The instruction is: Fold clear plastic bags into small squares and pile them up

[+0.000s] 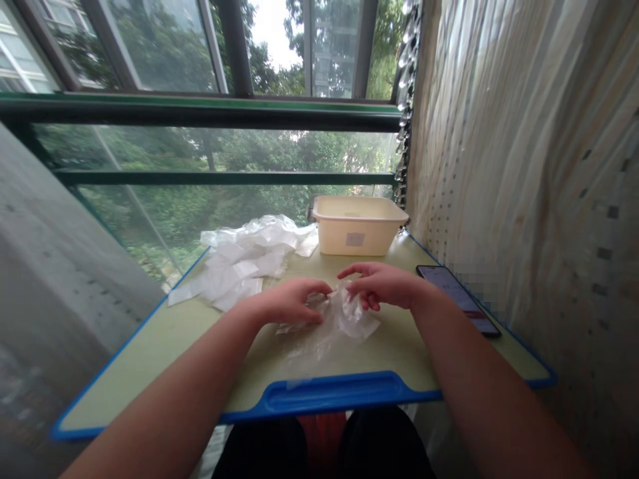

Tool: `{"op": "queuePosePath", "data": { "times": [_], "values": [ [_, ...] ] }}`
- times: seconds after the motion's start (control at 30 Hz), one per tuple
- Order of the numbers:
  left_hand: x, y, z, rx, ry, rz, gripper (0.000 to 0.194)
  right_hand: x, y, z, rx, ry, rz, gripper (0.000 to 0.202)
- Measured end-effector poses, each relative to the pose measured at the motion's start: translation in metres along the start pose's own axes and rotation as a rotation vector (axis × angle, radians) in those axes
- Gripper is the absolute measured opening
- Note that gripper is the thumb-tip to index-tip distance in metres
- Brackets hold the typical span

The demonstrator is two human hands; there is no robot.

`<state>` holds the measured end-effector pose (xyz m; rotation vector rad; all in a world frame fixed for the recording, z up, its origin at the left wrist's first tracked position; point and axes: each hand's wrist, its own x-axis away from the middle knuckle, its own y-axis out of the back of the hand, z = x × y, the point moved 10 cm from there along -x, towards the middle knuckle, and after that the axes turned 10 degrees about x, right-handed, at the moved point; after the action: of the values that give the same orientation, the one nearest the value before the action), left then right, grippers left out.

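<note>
A crumpled clear plastic bag (334, 329) lies on the table in front of me, bunched up between my two hands. My left hand (297, 299) rests at its left side, thumb and forefinger apart, with loose film in the gap. On the other side, my right hand (377, 283) has its forefinger stretched out, while its other fingers curl into the raised folds of the bag. Part of the right fingertips is hidden by the film. Behind my left hand spreads a pile of white, partly see-through plastic bags (244, 259).
At the back of the table (164, 359) stands a cream plastic bin (354, 236) with a small label. A phone (459, 299) lies near the right edge. The table has a blue rim with a front groove (334, 394). A curtain (514, 166) hangs at right; windows and railing stand behind.
</note>
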<state>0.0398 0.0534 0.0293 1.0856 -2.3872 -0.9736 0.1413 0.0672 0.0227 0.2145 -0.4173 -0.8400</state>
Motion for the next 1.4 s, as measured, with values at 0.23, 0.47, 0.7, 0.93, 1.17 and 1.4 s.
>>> {"op": "queuePosePath", "data": {
  "times": [0.23,0.47,0.7,0.93,1.17,1.4],
  "values": [
    [0.0,0.003,-0.016,0.078,-0.106,-0.141,0.067,0.011,-0.008,0.001,0.13,0.008,0.138,0.076],
    [0.003,0.016,-0.032,-0.031,-0.208,-0.217,0.036,0.009,-0.02,-0.013,0.169,-0.074,0.222,0.073],
    [0.003,0.022,-0.028,-0.008,-0.214,-0.223,0.022,0.017,-0.024,-0.005,0.088,-0.065,0.253,0.069],
    [0.002,0.021,-0.013,-0.056,-0.109,-0.159,0.025,0.024,-0.023,0.005,0.136,-0.022,0.266,0.051],
    [0.003,0.027,0.005,-0.032,0.003,-0.184,0.035,0.021,-0.04,0.004,0.218,0.001,0.355,0.035],
    [0.012,0.023,0.008,-0.076,0.129,-0.107,0.055,0.027,-0.056,0.001,0.252,-0.042,0.474,0.045]
  ]
}}
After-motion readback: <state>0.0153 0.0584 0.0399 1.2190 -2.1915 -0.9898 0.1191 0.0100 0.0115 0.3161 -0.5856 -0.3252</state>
